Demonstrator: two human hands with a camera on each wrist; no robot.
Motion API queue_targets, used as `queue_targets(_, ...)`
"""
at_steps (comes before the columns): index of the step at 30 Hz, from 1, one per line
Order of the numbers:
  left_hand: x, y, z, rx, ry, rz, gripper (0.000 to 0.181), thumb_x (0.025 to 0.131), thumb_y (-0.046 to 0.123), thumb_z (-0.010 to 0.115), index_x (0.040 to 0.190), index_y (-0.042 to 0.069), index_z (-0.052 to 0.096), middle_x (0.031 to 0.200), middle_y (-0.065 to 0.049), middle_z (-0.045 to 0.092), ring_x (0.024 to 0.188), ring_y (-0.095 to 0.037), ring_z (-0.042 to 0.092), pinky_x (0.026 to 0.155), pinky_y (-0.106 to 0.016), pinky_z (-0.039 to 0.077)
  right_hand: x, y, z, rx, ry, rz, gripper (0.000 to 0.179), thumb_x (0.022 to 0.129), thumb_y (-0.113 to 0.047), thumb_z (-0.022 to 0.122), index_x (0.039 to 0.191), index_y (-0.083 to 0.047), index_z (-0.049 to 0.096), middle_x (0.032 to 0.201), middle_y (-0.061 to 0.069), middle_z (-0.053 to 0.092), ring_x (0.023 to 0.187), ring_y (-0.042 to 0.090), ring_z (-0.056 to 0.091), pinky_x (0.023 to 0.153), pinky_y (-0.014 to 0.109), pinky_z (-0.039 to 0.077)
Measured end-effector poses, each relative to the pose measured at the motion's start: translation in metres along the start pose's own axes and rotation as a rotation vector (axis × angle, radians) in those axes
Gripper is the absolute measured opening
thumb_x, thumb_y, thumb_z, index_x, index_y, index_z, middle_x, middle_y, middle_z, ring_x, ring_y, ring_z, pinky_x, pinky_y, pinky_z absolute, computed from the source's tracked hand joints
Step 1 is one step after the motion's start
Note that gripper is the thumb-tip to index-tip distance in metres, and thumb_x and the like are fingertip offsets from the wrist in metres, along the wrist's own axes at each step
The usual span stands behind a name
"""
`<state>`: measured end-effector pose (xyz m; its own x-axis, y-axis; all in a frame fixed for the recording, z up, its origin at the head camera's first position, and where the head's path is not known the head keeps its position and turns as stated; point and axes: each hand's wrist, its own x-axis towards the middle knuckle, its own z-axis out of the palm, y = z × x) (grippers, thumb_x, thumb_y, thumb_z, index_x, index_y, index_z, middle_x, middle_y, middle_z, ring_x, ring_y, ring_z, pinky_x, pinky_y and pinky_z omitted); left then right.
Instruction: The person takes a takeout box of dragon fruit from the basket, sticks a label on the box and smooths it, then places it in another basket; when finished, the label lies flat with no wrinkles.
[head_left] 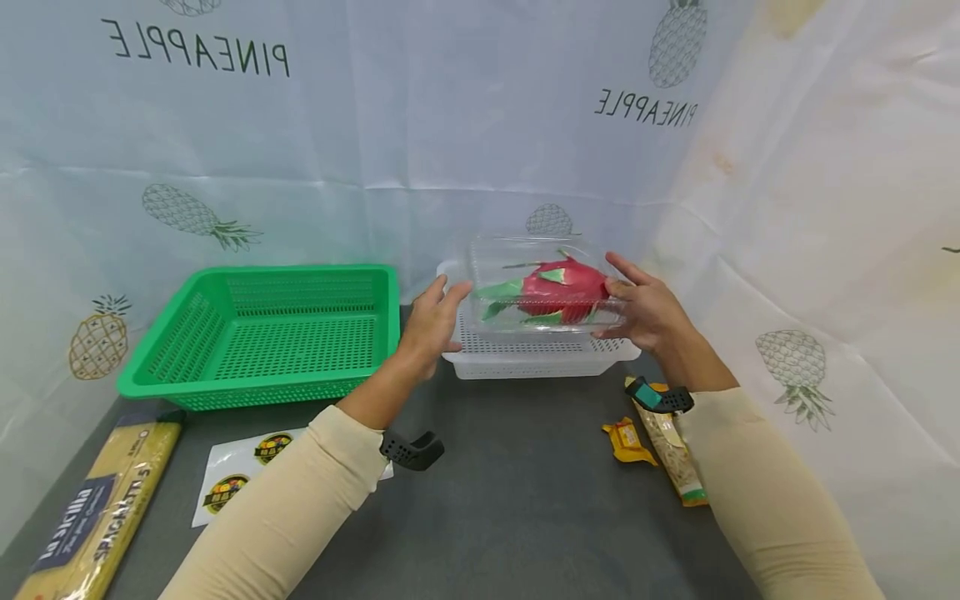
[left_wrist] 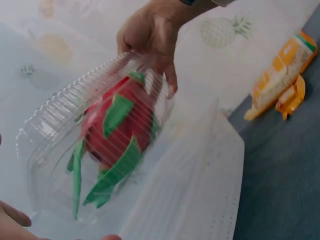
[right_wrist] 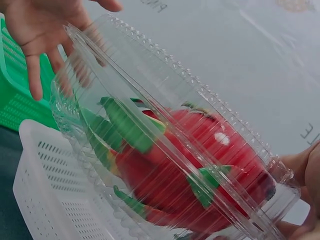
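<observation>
A clear plastic clamshell box (head_left: 498,258) with a red dragon fruit (head_left: 564,287) inside is held above a white basket (head_left: 536,367). My right hand (head_left: 647,312) grips the box by its right end, thumb and fingers on either side. At the opposite end, my left hand (head_left: 433,323) has its fingers spread and does not grip the box. The right wrist view shows that left hand (right_wrist: 47,30) beside the box's far end, with fingers seen partly through the plastic. Green leaf tips (left_wrist: 117,172) of the fruit point toward the left hand.
Left of the white basket stands a green basket (head_left: 258,387). A spaghetti pack (head_left: 105,500) and a sticker sheet (head_left: 217,467) lie at the left. Near the right forearm are a small orange packet (head_left: 628,442) and a longer snack pack (head_left: 678,458). Printed curtains (head_left: 450,108) surround the table.
</observation>
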<state>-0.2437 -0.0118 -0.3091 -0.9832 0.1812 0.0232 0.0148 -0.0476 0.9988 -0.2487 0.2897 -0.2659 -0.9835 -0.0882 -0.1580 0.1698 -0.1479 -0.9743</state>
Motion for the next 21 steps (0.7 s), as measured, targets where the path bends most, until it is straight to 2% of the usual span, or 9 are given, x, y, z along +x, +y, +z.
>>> queue_targets(3,-0.003,0.003,0.002,-0.096,-0.017,-0.040,0.082,0.094,0.050,0.055,0.156,0.017,0.013,0.157,-0.009,0.014,0.139,-0.030,0.024,0.084,-0.056,0.049,-0.006,0.001,0.006,0.019,-0.014,0.008,0.064,0.101,-0.017,0.051,0.155,-0.035,0.022,0.157,0.011,0.014,0.134,0.039,0.019,0.086,0.057,0.046)
queue_targets(9,-0.011,0.006,0.004,-0.172,-0.012,-0.084,0.088,0.090,0.042,0.064,0.157,0.020,0.011,0.153,-0.010,0.022,0.134,-0.027,0.033,0.081,-0.050,0.052,-0.018,0.004,0.018,0.016,-0.041,0.009,0.065,0.101,-0.018,0.050,0.155,-0.034,0.019,0.156,0.011,0.015,0.129,0.037,0.026,0.079,0.049,0.052)
queue_targets(15,-0.024,0.007,0.000,-0.175,-0.005,-0.063,0.070,0.090,0.026,0.064,0.150,0.017,0.029,0.131,-0.014,0.043,0.116,-0.029,0.051,0.080,-0.052,0.052,-0.033,0.013,0.028,0.010,-0.039,-0.008,0.065,0.101,-0.019,0.049,0.156,-0.030,0.017,0.155,0.012,0.015,0.126,0.034,0.030,0.081,0.054,0.050)
queue_targets(21,-0.038,0.009,-0.005,-0.150,-0.022,-0.056,0.065,0.090,0.020,0.062,0.148,0.019,0.033,0.126,-0.016,0.046,0.111,-0.036,0.054,0.080,-0.053,0.051,-0.049,0.022,0.034,0.034,-0.036,-0.026,0.063,0.102,-0.018,0.048,0.156,-0.031,0.019,0.157,0.010,0.010,0.124,0.030,0.031,0.084,0.057,0.048)
